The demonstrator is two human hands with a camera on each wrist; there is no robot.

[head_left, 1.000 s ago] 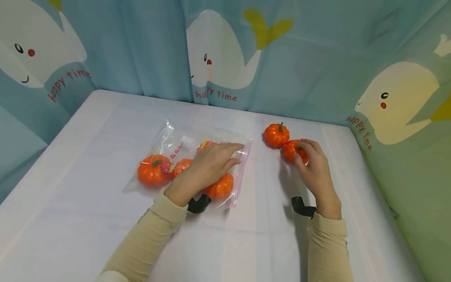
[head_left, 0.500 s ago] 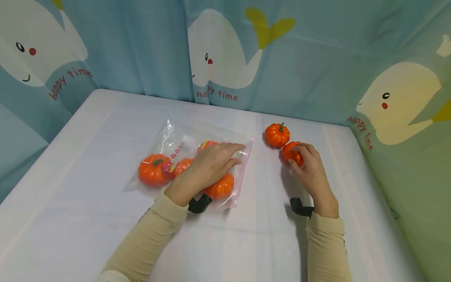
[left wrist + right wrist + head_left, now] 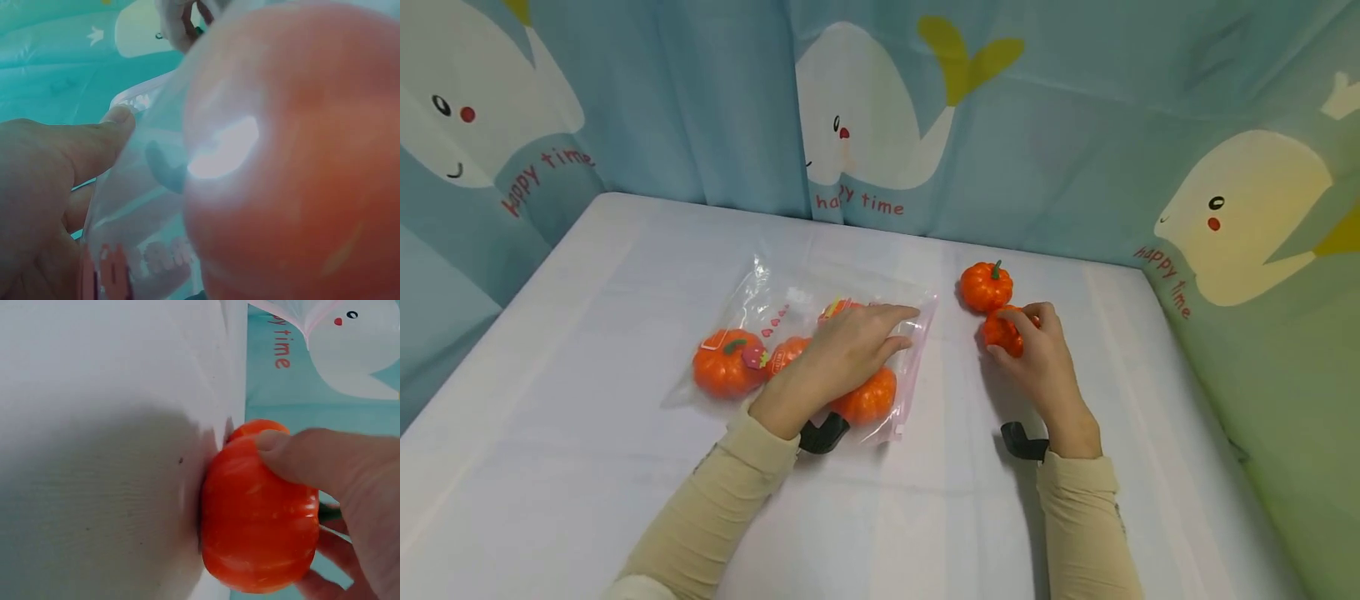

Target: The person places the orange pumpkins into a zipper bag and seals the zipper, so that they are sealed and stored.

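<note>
My right hand [image 3: 1036, 358] grips a small orange toy pumpkin [image 3: 1002, 332], thumb on one side and fingers on the other. In the right wrist view this pumpkin [image 3: 259, 519] is close to the white tabletop, its green stem [image 3: 328, 512] toward the palm. Just behind it sits a second pumpkin [image 3: 987, 287]. On the left, a clear zip bag [image 3: 917, 350] with a pink edge lies flat, several pumpkins [image 3: 727, 364] inside. My left hand [image 3: 857, 350] holds the bag by its pink-edged end; the thumb [image 3: 109, 134] is at the film's edge, with other fingers partly hidden.
The white table [image 3: 625, 500] ends at a blue-green curtain [image 3: 1060, 150] printed with whales, along the back and right. Black wrist mounts [image 3: 825, 433] hang below both wrists. Both forearms wear beige sleeves [image 3: 711, 500].
My right hand has moved left with the pumpkin, which has shifted left and slightly toward me, still near the second pumpkin. The left hand and bag have stayed put.
</note>
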